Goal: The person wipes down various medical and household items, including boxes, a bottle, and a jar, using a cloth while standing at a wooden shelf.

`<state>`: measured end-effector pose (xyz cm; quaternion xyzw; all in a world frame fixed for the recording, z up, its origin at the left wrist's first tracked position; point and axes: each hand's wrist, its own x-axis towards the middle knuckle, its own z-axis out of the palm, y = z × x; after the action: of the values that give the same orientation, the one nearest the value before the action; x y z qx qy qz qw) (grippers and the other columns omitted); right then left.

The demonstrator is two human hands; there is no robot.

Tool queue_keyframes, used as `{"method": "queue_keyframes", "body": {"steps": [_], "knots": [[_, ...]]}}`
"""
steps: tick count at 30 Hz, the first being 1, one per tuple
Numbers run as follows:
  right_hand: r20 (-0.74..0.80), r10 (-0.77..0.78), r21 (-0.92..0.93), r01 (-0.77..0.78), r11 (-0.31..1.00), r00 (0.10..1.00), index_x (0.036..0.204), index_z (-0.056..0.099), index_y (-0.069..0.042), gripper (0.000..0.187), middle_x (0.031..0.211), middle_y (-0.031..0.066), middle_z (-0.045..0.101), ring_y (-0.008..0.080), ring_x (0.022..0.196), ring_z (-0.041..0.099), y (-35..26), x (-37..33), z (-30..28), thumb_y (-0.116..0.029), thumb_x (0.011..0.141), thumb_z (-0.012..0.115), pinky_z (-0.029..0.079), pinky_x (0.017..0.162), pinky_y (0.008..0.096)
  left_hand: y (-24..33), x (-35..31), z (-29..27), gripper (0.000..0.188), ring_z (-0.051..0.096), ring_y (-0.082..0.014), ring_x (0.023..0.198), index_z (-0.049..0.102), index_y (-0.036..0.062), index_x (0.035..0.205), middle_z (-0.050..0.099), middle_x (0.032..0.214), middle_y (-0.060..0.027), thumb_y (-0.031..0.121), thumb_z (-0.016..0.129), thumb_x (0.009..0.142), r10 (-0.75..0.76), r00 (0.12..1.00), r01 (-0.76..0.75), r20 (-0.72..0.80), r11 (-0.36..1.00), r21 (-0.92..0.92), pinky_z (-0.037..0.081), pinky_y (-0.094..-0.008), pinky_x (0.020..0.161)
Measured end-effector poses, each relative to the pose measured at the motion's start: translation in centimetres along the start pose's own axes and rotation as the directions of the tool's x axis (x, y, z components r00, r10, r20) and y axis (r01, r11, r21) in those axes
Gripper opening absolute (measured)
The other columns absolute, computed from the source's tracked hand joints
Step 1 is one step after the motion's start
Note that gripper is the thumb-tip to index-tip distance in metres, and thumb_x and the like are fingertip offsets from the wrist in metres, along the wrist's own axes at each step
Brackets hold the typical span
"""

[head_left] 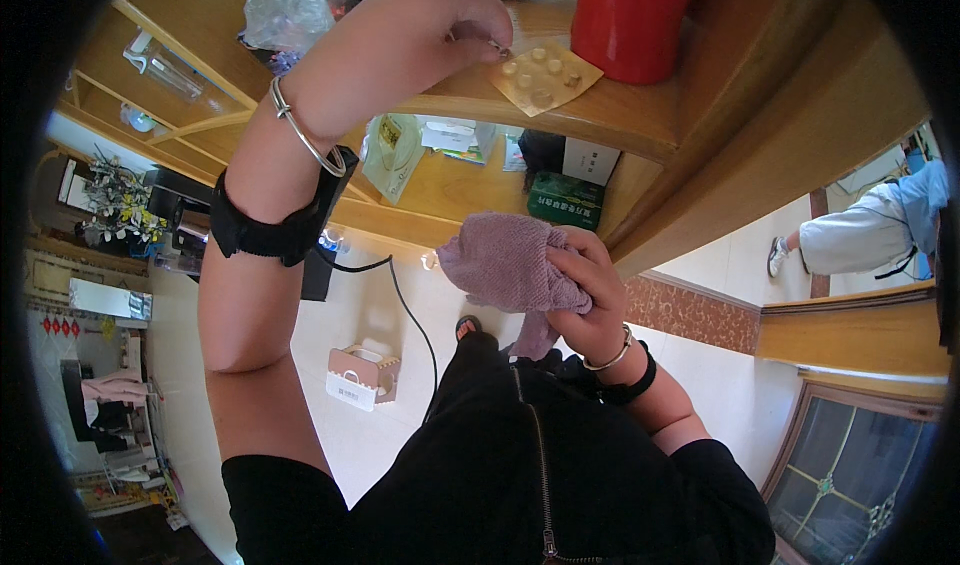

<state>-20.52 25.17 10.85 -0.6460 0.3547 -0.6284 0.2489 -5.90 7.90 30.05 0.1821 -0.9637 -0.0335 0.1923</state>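
My left hand (463, 17) reaches over a wooden shelf, thumb and finger pinched together at the edge of a gold blister pack (545, 78). The pack has several clear round pockets and lies by the shelf's front edge. Just right of it stands a red vessel (634, 20), its top out of view. Below the shelf, my right hand (592, 300) is closed round a bunched purple cloth (505, 262), with one end hanging down beneath my fingers.
On the lower shelf stand a green box (566, 201), a white box (591, 161) and a pale bag (391, 153). A crumpled plastic bag (290, 10) lies at upper left. A black cable (405, 310) hangs down near a carton (362, 377) on the floor. Another person's legs (850, 237) show at right.
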Motion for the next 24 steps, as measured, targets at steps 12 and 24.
{"method": "queue_keyframes", "body": {"steps": [12, 24], "knots": [[0.009, 0.025, -0.018, -0.025, 1.000, 1.000, 0.110, 0.063, -0.007, 0.051, 0.113, 0.0149, 0.054, 0.0300, 0.102, 0.055, 0.3, -0.2, 0.2, -0.009, 0.060, 0.066, 0.044, 0.087, 0.0366, 1.0, 1.4, -0.2, 0.007, 0.058, -0.0284, 0.075, 0.054, 0.0041, 0.083, 0.058, 0.081, -0.0085, 0.002, 0.059, 0.079, 0.088, 0.975, -0.163, 0.202, 0.905, 0.392, 0.046, -0.0347, 0.066], [-0.007, 0.019, -0.058, -0.019, 0.998, 1.000, 0.110, 0.062, -0.004, 0.052, 0.112, 0.0160, 0.054, 0.0306, 0.102, 0.054, 0.6, -0.3, 0.1, -0.009, 0.058, 0.065, 0.043, 0.087, 0.0366, 2.6, 3.2, -3.3, 0.011, 0.057, -0.0313, 0.071, 0.056, -0.0028, 0.080, 0.055, 0.075, -0.0174, 0.005, 0.061, 0.074, -0.207, 0.897, 0.149, 0.390, 0.973, 0.174, 0.045, -0.0386, 0.067]]}}
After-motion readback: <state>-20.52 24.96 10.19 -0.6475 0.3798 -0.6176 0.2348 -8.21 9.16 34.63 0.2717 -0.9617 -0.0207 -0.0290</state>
